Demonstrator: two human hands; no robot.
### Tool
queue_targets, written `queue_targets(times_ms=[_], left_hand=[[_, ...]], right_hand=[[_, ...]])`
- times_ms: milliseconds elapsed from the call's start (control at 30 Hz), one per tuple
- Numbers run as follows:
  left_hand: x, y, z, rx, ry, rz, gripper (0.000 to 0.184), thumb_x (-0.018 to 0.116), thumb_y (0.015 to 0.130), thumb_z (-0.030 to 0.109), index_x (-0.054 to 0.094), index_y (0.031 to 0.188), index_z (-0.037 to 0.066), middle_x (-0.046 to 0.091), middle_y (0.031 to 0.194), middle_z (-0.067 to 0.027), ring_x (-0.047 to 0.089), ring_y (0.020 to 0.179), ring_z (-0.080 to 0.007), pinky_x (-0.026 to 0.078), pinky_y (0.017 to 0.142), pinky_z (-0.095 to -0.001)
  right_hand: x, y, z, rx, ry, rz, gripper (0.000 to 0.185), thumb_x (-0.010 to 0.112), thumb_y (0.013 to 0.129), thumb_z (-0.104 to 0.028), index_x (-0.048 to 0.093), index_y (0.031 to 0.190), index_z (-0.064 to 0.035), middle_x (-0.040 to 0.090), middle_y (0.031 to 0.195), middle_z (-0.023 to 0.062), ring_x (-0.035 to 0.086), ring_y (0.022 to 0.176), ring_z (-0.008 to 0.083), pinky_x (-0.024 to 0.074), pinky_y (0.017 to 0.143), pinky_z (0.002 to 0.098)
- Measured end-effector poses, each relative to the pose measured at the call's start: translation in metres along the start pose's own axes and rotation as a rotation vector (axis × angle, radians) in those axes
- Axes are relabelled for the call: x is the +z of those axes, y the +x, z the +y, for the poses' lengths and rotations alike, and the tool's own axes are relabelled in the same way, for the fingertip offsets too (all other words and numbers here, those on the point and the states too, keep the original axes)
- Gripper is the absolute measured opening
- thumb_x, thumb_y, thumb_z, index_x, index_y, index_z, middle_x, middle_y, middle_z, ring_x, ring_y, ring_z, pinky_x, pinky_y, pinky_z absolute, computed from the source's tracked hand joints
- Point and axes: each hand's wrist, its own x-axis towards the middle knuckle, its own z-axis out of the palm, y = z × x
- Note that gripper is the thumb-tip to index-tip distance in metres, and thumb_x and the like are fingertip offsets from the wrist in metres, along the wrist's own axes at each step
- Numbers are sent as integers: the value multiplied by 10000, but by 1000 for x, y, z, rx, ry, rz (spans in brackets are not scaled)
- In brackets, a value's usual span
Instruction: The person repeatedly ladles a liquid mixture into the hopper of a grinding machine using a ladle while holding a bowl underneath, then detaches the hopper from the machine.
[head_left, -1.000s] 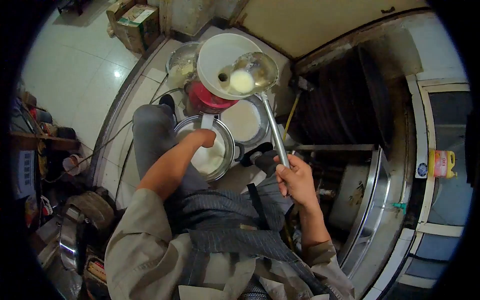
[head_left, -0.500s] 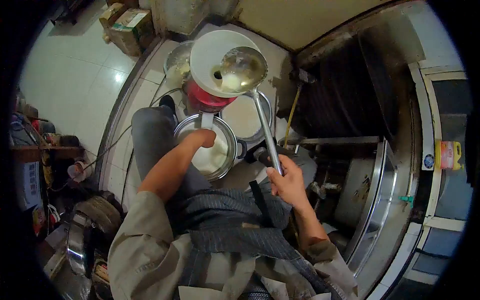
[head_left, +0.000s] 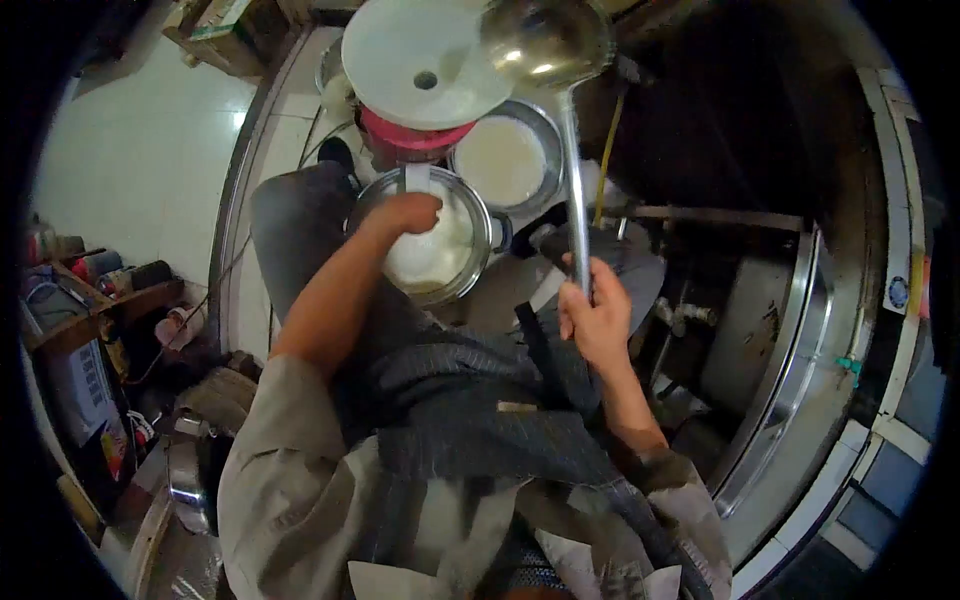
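Note:
My right hand (head_left: 597,308) is wrapped round the long handle of a steel ladle (head_left: 548,45), whose bowl is raised at the right edge of a wide white hopper (head_left: 385,65). The hopper has a dark round hole in its floor and sits on a red machine body (head_left: 415,135). Below it a pale flat spout (head_left: 417,178) points down into a steel pot (head_left: 478,262) with white, frothy-looking contents. My left hand (head_left: 412,213) is closed over this pot, just under the spout; whatever its fingers hold is hidden.
A steel basin (head_left: 550,135) of creamy white liquid stands right of the machine. A metal-framed stand (head_left: 790,330) is at the right. Cardboard boxes (head_left: 225,30) lie at the back left, a cluttered shelf (head_left: 120,310) at the left. A cable runs along the floor.
My right hand has moved the ladle right, from over the hopper's middle to its edge, and the hopper's hole now shows fully. My left hand stays by the spout. The whole view has shifted.

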Motion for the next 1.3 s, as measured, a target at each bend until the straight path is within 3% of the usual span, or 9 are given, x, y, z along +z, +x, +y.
queue_targets(times_ms=[267,367,433,533,667,767,933,1133,1300], left_hand=[[-33,13,-20,-55,7,91,306,548,854,264,628,1051,44,646,1043,-211,618,978,-377,491,851,-464],[-54,9,-10,-148,46,54,299,557,852,256,633,1043,39,648,1031,-211,622,967,-375,494,845,-467],[-60,9,-8,-229,38,71,302,558,851,256,634,1043,36,649,1015,-215,623,969,-370,493,846,-474],[-59,19,-13,-268,74,26,334,533,863,267,625,1114,68,653,1014,-200,626,946,-385,486,859,-468],[-35,32,-24,-5,215,305,296,519,865,247,651,1058,66,657,1005,-188,629,933,-388,490,846,-466],[-38,33,-7,2,342,-47,273,510,870,240,674,980,51,660,973,-184,632,914,-383,496,827,-460],[-47,28,21,310,241,-315,249,511,860,202,686,853,24,665,928,-175,647,854,-366,516,768,-457],[-25,35,8,185,387,-259,245,504,875,198,685,804,49,661,858,-173,659,820,-329,530,731,-442],[-21,38,4,128,345,-170,281,477,907,226,679,827,48,652,863,-174,651,837,-335,518,775,-452]], right_hand=[[-1,127,116,184,210,254,169,583,874,-97,528,1015,-22,509,626,28,471,443,92,370,379,266],[0,196,201,339,-31,308,205,618,831,-142,556,984,-22,616,716,106,609,562,198,476,482,357],[7,218,230,224,-749,469,192,600,835,-159,606,950,-5,662,792,168,677,694,256,515,565,389],[16,241,248,466,-708,413,286,613,776,-225,595,975,-20,652,1019,231,617,990,418,493,851,490],[29,269,276,652,-743,485,290,617,772,-214,590,985,-20,643,1044,232,630,960,405,507,832,483],[29,275,287,446,-755,385,290,636,745,-207,609,982,-42,661,1001,215,643,925,398,502,811,497],[35,302,299,353,-410,386,194,609,766,-125,589,885,27,613,718,201,625,684,320,487,625,420],[56,320,287,577,297,183,59,586,762,-79,547,744,-39,495,559,65,473,406,181,356,353,324],[64,308,282,759,805,30,107,574,786,-78,498,712,-80,415,510,10,376,373,124,303,338,281]])
